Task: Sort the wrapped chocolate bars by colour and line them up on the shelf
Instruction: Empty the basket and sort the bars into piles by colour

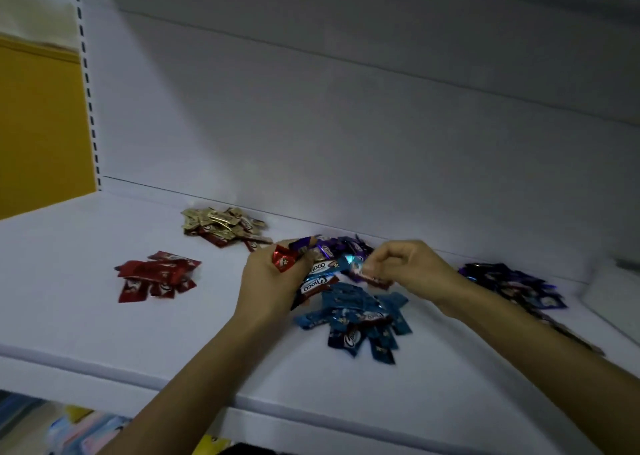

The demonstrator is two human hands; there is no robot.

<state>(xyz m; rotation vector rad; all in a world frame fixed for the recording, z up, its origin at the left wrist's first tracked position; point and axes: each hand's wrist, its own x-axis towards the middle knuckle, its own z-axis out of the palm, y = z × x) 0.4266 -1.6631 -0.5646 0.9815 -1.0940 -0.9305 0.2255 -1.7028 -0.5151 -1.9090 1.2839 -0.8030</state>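
Two bare forearms come up from the bottom of the frame over the front edge of the white shelf point(104, 333). Left hand point(273, 278), centre frame, clenched round a mixed handful of bars point(313, 276): red, purple and brown wrappers show. Right hand point(412, 271), just right of it, pinches the end of one bar point(358, 269) at that handful; colour unclear, glare and blur.

Heaps on the shelf:
- red heap point(156, 276), left of centre
- gold heap point(221, 226), above it, by the back wall
- purple heap point(346, 247), behind the hands
- blue heap point(360, 316), below the hands
- dark heap point(512, 281), right side

Judgement: colour sorting largely done, the handful remains. Nothing lined up yet; every group lies as a loose pile
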